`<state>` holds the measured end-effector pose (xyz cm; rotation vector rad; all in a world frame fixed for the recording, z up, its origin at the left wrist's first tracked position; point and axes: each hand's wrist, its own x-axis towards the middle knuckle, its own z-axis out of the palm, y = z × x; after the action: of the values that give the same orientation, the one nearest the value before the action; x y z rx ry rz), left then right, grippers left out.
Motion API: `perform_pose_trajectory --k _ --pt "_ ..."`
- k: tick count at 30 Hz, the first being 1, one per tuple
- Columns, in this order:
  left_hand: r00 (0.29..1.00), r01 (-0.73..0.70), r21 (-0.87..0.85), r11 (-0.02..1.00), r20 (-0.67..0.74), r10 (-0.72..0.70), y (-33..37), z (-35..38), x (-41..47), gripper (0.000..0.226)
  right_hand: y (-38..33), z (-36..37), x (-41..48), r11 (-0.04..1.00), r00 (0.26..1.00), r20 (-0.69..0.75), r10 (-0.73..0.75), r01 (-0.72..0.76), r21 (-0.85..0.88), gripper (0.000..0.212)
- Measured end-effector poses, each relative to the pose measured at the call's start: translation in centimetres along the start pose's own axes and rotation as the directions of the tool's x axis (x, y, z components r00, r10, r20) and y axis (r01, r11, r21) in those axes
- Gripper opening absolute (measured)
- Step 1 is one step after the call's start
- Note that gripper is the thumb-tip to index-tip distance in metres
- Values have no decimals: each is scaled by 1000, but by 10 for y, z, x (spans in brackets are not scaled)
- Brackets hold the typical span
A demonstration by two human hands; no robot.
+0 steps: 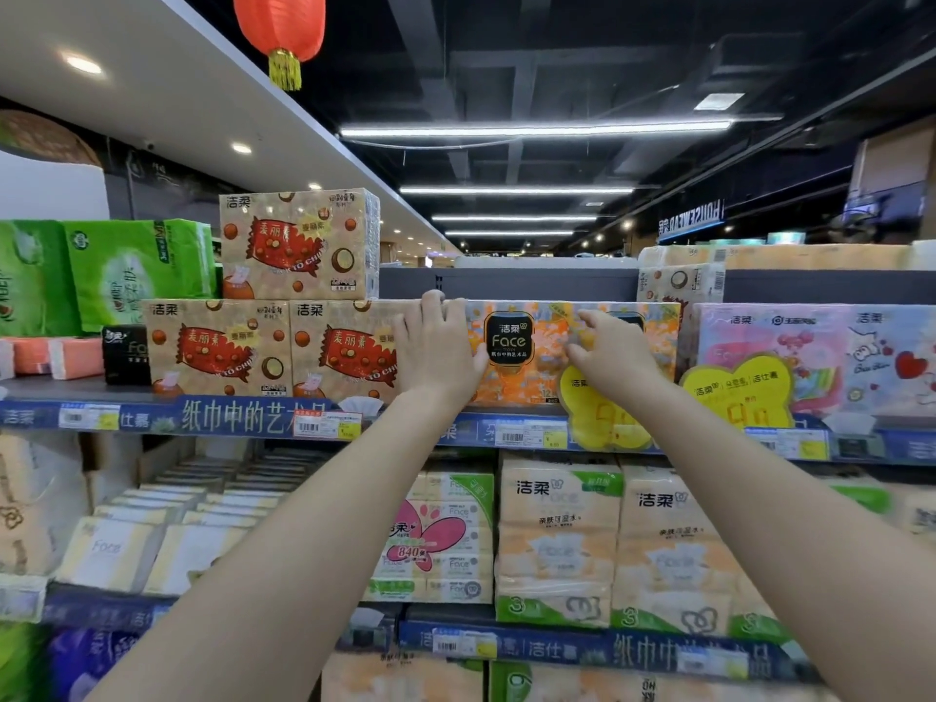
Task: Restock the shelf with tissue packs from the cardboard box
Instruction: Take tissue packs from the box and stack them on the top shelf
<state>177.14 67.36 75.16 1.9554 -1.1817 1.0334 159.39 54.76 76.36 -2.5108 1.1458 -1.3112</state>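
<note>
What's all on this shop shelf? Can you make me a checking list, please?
Surface: grey shop shelf with blue edge strip, holding packs.
Job's things: orange patterned plastic tissue pack with black Face label, on the shelf; cardboard box not in view.
Clutter: gold rectangular packs with red sweet picture beside it; yellow heart-shaped price tags on the shelf edge.
Grippers: left hand grips the orange pack's left end, fingers over its top; right hand presses its front.
Cables: nothing seen.
Surroundings: red paper lantern, long ceiling strip lights.
</note>
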Motion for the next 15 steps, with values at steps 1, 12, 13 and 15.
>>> perform_pose_trajectory --k 1,12,13,15 --pt "999 -38 -16 999 -15 38 2 -2 -2 51 0 -3 -5 999 1000 -17 -20 20 -25 54" --pt "963 -149 -153 977 204 179 92 -47 -71 42 37 -68 -110 941 987 159 -25 77 -331 41" --pt "953 -148 -158 976 241 183 106 -50 -84 44 52 -76 -124 939 984 177 -4 65 -337 39" --pt "931 -147 -193 970 304 201 136 -54 -111 47 78 -94 -158 933 974 218 65 18 -360 42"
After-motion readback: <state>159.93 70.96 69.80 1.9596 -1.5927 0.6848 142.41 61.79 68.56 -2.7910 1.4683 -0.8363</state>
